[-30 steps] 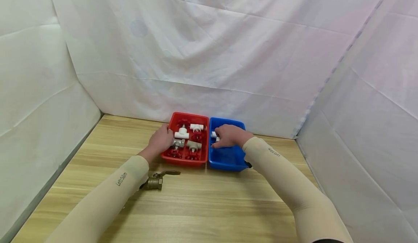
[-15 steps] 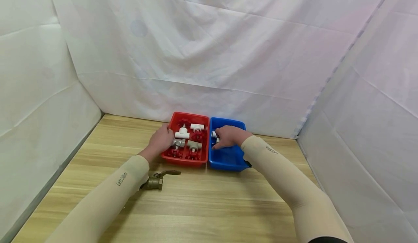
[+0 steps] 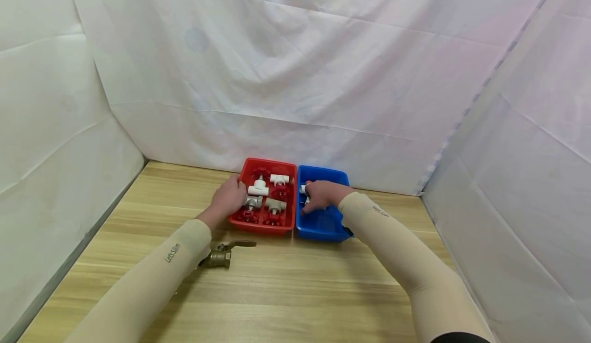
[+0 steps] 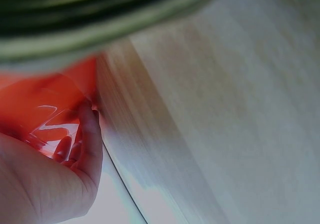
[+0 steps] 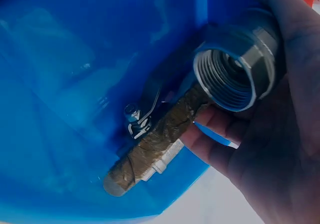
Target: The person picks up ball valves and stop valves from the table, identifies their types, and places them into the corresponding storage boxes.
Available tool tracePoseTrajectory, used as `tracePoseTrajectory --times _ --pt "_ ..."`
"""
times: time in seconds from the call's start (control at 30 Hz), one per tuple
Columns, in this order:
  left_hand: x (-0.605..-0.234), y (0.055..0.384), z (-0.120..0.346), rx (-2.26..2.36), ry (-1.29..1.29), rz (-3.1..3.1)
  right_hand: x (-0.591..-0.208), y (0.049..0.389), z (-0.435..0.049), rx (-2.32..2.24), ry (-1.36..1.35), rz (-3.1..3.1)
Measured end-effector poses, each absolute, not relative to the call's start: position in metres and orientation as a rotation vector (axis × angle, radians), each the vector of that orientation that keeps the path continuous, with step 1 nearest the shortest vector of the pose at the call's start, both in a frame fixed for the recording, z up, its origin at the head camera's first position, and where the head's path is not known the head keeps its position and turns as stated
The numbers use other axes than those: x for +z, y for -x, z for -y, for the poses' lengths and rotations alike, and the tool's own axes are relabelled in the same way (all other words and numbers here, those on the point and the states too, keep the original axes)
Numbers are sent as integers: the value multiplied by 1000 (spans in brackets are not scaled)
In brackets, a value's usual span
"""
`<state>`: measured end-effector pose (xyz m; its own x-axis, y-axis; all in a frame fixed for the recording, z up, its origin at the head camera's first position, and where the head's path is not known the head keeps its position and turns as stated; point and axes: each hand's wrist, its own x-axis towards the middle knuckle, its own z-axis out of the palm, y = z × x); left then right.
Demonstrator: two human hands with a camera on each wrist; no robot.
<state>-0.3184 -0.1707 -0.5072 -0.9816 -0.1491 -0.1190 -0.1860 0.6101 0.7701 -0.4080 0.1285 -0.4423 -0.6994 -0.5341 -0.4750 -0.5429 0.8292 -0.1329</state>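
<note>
My left hand point(image 3: 229, 196) grips the red tray point(image 3: 269, 231) at its left side; in the left wrist view its fingers point(image 4: 91, 139) lie against the outer wall. Inside that tray lie several valves with red handwheels, among them a white plastic one point(image 3: 258, 190) and a grey one point(image 3: 275, 204). My right hand point(image 3: 321, 194) is down in the blue tray point(image 3: 323, 236). It holds a metal ball valve point(image 5: 235, 78) with a threaded mouth and a brown-covered lever point(image 5: 150, 151). Behind the lever another metal valve point(image 5: 162, 164) lies partly hidden on the blue floor.
A brass ball valve point(image 3: 219, 258) with a lever lies on the wooden table point(image 3: 258, 302) in front of the red tray, partly behind my left sleeve. Both trays stand side by side near the white cloth backdrop point(image 3: 277, 76). White cloth walls rise at left and right.
My right hand lowers slightly in the blue tray and its forearm shifts a little to the left. My left hand keeps its place on the red tray.
</note>
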Motion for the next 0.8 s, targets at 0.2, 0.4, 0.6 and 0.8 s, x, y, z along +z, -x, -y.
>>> tracePoseTrajectory --times 0.2,0.4,0.6,0.8 --pt "-507 318 170 1340 300 -2768 -449 408 -126 76 806 -2497" --pt "-507 318 169 1336 299 -2781 -450 406 -125 156 860 -2491" --pt "-508 319 168 1338 301 -2768 -450 401 -124 194 852 -2490" --pt "-511 323 171 1332 290 -2779 -458 402 -121 282 880 -2524"
